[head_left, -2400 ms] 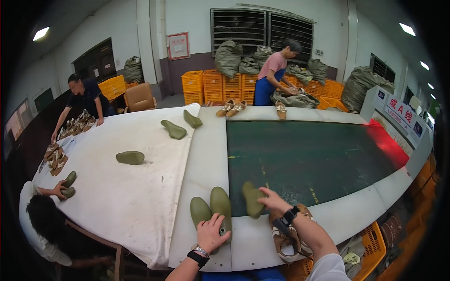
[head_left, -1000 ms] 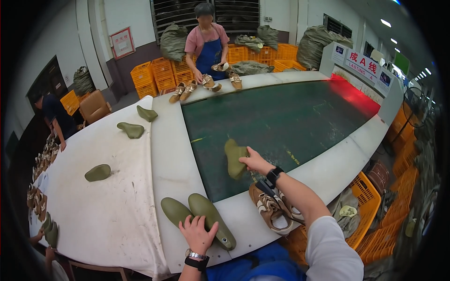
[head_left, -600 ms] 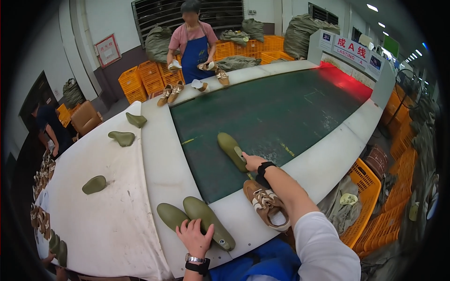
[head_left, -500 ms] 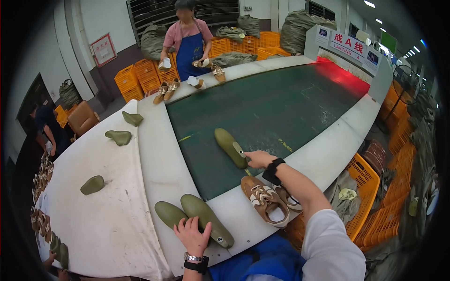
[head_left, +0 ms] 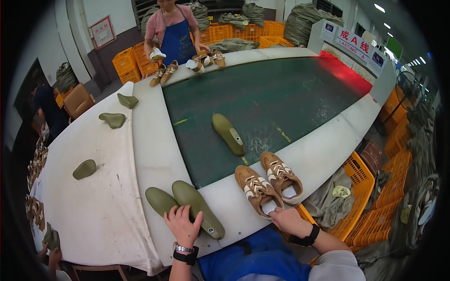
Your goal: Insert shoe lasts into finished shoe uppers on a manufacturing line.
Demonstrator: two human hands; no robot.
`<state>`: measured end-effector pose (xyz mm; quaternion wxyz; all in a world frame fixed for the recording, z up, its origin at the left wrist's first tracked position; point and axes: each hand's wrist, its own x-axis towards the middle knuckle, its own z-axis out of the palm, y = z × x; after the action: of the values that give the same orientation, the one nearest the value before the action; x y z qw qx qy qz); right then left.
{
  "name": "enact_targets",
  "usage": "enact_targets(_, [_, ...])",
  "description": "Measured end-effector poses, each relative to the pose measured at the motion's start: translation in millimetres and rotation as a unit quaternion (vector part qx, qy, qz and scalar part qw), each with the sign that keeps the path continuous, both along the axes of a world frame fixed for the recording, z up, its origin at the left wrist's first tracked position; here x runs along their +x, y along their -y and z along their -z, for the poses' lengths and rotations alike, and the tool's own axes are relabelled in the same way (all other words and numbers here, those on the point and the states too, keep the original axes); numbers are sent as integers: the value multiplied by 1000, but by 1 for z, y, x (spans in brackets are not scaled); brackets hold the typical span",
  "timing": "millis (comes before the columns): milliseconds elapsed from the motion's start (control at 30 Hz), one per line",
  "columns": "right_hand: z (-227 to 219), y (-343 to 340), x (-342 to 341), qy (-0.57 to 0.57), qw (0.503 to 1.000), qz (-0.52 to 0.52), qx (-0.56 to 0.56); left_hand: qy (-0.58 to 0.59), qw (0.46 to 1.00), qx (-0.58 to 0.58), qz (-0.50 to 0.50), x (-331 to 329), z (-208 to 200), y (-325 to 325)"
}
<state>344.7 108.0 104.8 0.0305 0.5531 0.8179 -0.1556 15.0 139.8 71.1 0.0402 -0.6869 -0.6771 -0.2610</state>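
We see the left grip (head_left: 183, 225) spread over a pair of green lasts (head_left: 200, 206) on the white bench (head_left: 159, 159), the right grip (head_left: 291, 222) touching the heel of the left-hand brown sneaker (head_left: 253, 185) near the bench edge; we cannot tell whether it pinches. We judge the lasts stiff, smooth and somewhat slippery, best held around the heel; the sneaker should be light and pliant, best taken by its firmer heel. Compared with half a second earlier, the right grip has left the single last (head_left: 226, 131), which lies on the dark green panel (head_left: 281, 100).
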Motion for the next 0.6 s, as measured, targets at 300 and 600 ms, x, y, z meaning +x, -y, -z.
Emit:
enact_targets(300, [-59, -133, -55, -215, 970, -95, 61, 3, 1000, -8, 1, -1, 0, -4])
enact_targets(600, [39, -356, -148, -179, 976, 64, 111, 9, 1000, -14, -6, 0, -4, 3])
